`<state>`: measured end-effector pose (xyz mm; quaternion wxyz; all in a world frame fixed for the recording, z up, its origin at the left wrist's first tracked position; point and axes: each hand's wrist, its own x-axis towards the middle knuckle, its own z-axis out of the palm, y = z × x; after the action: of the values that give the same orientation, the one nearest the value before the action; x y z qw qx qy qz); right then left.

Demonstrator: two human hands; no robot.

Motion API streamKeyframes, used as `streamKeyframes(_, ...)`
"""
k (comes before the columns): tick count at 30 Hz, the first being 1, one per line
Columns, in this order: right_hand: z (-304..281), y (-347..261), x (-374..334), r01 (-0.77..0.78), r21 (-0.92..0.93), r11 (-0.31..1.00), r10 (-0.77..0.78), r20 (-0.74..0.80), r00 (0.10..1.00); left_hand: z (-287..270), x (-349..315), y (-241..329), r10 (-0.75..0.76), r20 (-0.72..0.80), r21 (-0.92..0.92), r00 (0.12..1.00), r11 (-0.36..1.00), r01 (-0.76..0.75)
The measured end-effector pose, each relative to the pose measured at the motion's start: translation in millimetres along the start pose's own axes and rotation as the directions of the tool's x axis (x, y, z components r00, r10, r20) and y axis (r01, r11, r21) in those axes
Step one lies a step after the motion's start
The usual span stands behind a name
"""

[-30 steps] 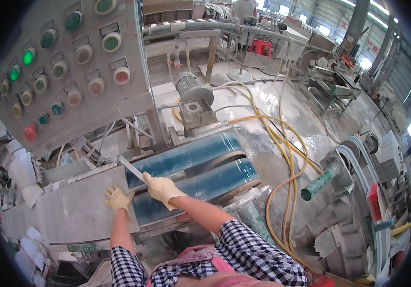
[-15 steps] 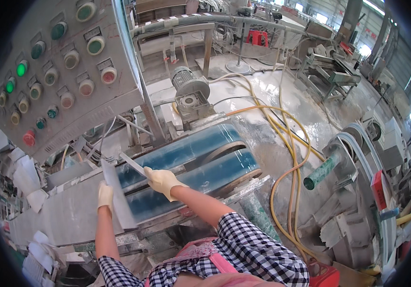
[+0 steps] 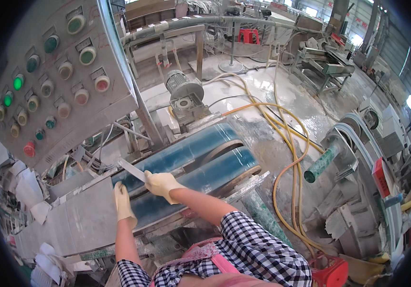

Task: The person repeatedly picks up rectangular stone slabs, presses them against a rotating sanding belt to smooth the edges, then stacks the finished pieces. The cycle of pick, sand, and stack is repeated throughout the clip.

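Observation:
My right hand [image 3: 161, 184], in a pale yellow glove, grips a thin grey strip [image 3: 130, 169] that sticks out to the upper left over the blue conveyor belts [image 3: 191, 153]. My left hand [image 3: 123, 203], also gloved, presses on the edge of a large grey tile slab [image 3: 79, 215] lying on the machine bed beside the belts. Both forearms come up from the lower edge, with checked sleeves.
A grey control panel [image 3: 57, 76] with green, red and white buttons stands at the upper left. An electric motor [image 3: 184, 91] sits behind the belts. Yellow hoses [image 3: 286, 158] run over the wet floor at right. Machine frames and a green roller [image 3: 322, 162] crowd the right side.
My left hand has shifted right along the slab edge, closer to my right hand. The right hand still holds the strip in much the same place.

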<state>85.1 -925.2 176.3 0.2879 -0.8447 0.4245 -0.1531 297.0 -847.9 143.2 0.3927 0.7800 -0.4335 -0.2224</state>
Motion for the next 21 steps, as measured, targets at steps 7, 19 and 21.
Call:
streamKeyframes(7, -6.5, -15.0, -5.7, -0.099, 0.074, 0.992, 0.102, -0.031, 0.994, -35.1, 17.5, -48.6, -0.261, -0.233, 0.814, 0.937, 0.474, 0.335)
streamKeyframes(19, 2.4, 5.9, 0.2, 0.016, 0.029, 0.999, -0.014, -0.080, 0.997, -34.9, 41.4, -57.8, -0.312, -0.086, 0.855, 0.946, 0.464, 0.230)
streamKeyframes(21, 2.8, 9.8, 1.2, 0.005, 0.027, 1.000, -0.004, -0.037, 0.999, -40.1, 48.0, -69.7, -0.264, -0.034, 0.787, 0.964, 0.587, 0.189)
